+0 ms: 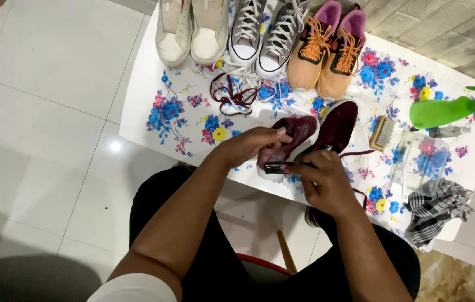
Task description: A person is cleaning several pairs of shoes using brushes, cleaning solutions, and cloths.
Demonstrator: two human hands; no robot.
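My left hand (251, 144) grips a maroon sneaker (293, 137) by its side, holding it tilted over the near edge of the table. My right hand (321, 176) holds a small dark brush (278, 167) pressed against the shoe's white sole edge. The second maroon sneaker (338, 124) lies on the table just right of the held one. Loose maroon laces (232, 95) lie in a heap behind them.
A white table with a blue floral cloth (159, 112) carries a cream pair (192, 28), a grey pair (262, 33) and a tan-and-pink pair (327, 50). A wooden brush (383, 132), a green spray bottle (450, 109), a clear bottle (416, 162) and a checked cloth (436, 210) lie at the right.
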